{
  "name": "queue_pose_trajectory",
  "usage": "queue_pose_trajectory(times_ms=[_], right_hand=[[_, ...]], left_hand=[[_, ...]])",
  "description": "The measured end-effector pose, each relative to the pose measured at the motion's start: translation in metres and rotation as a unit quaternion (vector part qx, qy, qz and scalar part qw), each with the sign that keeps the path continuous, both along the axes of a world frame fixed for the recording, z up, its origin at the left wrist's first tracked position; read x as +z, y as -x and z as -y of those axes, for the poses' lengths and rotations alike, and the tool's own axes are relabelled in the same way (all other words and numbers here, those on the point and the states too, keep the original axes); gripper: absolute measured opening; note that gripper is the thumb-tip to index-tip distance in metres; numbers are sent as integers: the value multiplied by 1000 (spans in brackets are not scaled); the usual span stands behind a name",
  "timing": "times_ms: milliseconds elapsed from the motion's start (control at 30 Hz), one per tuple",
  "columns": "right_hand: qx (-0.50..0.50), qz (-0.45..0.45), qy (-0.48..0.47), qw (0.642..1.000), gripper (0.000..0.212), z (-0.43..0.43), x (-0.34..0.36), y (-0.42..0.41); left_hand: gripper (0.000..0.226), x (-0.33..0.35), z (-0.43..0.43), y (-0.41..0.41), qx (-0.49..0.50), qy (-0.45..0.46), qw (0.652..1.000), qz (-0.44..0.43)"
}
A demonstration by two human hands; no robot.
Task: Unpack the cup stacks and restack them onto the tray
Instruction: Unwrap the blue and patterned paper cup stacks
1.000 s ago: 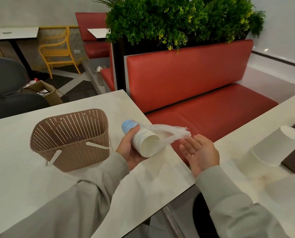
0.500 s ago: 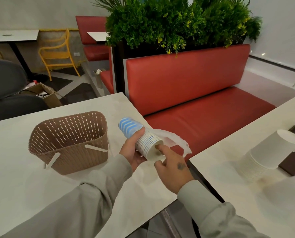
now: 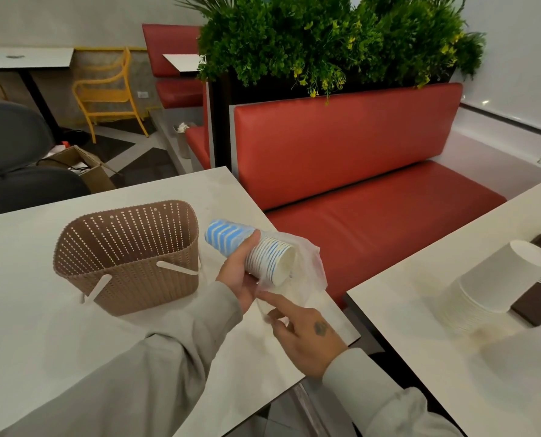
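My left hand [image 3: 240, 275] grips a stack of blue-and-white paper cups [image 3: 264, 260], held sideways above the table with its open end toward the right. A thin clear plastic wrapper [image 3: 310, 266] hangs loose around the stack's open end. My right hand [image 3: 307, 332] is just below the stack, fingers pinching the lower edge of the wrapper. On the right-hand table a stack of plain white cups [image 3: 496, 279] lies tilted beside a dark brown tray [image 3: 534, 304], whose far part is cut off by the frame edge.
A brown perforated basket [image 3: 127, 257] stands on the left table [image 3: 42, 326], close to my left hand. A gap separates this table from the right table [image 3: 420, 357]. A red bench [image 3: 373, 184] and a planter of green plants [image 3: 325, 42] lie behind.
My right hand turned from palm-up beside the wrapper, reached the stack's open end, then dropped below it and took hold of the wrapper. The wrapper now hangs lower.
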State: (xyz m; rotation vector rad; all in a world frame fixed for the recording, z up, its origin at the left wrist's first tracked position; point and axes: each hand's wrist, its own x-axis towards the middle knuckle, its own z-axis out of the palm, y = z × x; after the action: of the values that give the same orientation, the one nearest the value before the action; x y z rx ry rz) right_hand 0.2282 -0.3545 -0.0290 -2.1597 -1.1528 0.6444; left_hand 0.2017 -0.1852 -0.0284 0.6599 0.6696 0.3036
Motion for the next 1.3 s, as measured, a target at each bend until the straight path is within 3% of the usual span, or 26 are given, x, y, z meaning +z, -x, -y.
queue_pose_trajectory(times_ms=[100,200,267,367,433,500,600,700,767,867,967,1033,1100,1167,1233,1300], right_hand=[[33,-27,56,997,65,-2,0,2],[51,-32,120,991,74,0,4,-3],[16,-54,140,989,69,4,2,-9],[-118,-195,15,974,54,10,0,-20],[-219,-300,-96,923,48,13,3,-30],[-255,-352,-149,888,41,16,10,-37],[-267,-393,-169,863,29,13,17,-42],[-295,-409,-131,854,32,4,16,-51],[-335,-436,-130,825,24,3,17,-55],[-358,-438,-164,808,24,10,19,-54],[-426,-432,-217,765,29,10,18,-52],[-472,-343,-235,777,23,9,15,-46],[-457,-230,-263,818,13,9,14,-33],[-363,-147,-260,883,15,6,14,-18],[-263,-128,-202,935,12,-1,14,-8],[-204,-124,-121,964,38,-9,17,-4]], left_hand=[[51,3,2,0,-17,2,1000,-3],[56,1,2,2,-33,-18,999,-22],[63,-2,2,4,-62,-43,996,-49],[67,-5,0,6,-89,-43,993,-70],[70,-5,-2,8,-100,-24,992,-71],[72,-5,-3,10,-125,-16,990,-70],[65,-4,-1,12,-155,-9,986,-54],[60,0,3,11,-174,-27,984,-30],[57,2,2,11,-183,-44,982,-20],[63,1,-3,10,-183,-77,980,-12],[79,-4,-9,8,-138,-107,984,16],[84,-5,-14,8,-96,-116,988,28],[86,-5,-18,8,-62,-134,989,32],[87,-4,-18,7,-28,-156,987,30],[90,-2,-17,8,-2,-175,984,25],[90,3,-15,9,11,-192,981,30]])
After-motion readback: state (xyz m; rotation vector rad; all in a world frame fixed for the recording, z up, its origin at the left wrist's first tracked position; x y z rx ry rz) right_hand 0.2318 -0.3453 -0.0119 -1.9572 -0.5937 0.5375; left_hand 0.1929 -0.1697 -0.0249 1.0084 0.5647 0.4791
